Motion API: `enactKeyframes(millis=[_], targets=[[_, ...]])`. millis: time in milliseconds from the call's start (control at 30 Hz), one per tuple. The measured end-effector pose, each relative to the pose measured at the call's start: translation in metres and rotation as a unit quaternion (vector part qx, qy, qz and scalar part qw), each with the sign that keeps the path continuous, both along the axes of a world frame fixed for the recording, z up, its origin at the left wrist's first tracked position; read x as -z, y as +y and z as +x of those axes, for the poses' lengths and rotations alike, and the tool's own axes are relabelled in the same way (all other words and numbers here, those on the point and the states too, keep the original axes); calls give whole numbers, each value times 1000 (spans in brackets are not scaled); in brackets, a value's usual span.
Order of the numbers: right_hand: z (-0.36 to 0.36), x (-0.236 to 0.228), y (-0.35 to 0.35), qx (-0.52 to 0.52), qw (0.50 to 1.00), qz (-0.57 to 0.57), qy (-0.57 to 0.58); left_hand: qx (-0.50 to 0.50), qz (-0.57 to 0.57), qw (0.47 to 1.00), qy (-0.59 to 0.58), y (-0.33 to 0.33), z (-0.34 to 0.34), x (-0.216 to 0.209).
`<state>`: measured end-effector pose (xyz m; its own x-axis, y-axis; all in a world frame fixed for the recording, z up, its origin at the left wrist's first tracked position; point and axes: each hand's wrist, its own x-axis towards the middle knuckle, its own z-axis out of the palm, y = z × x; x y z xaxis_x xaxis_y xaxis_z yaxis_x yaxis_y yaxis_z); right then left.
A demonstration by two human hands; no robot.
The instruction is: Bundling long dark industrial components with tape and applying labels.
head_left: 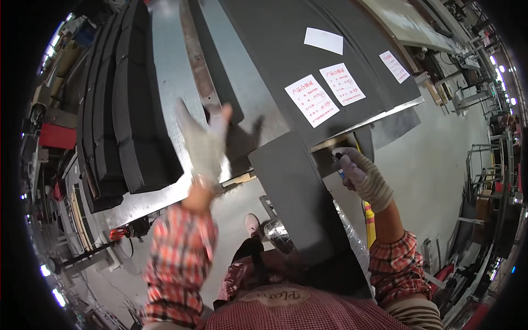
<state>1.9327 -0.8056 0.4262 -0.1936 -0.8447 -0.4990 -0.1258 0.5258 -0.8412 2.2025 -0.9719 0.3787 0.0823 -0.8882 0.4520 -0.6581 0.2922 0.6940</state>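
My left hand [204,144], in a pale knit glove, is blurred, fingers spread, at the near end of a narrow, brownish metal bar [193,52]. Left of it lie layered stacks of long dark-grey strips [140,115]. My right hand [360,176] grips a small black thing [338,156]. Between my hands runs a flat, matte grey board [291,190]. Beyond my right hand lie white paper slips [312,100], three printed in red.
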Motion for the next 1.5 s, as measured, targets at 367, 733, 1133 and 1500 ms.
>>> enactKeyframes(millis=[367,733,1133,1500], targets=[[-3,-19,5,-138,943,-202,-225,138,246,895,345,35,-3,12],[47,-101,-84,-523,777,-210,-281,324,433,784,305,94,7,-135],[-26,153,-48,-342,901,53,-260,231,497,703,453,146,-4,104],[141,15,-3,-214,787,-59,576,206,489,747,400,147,59,111]])
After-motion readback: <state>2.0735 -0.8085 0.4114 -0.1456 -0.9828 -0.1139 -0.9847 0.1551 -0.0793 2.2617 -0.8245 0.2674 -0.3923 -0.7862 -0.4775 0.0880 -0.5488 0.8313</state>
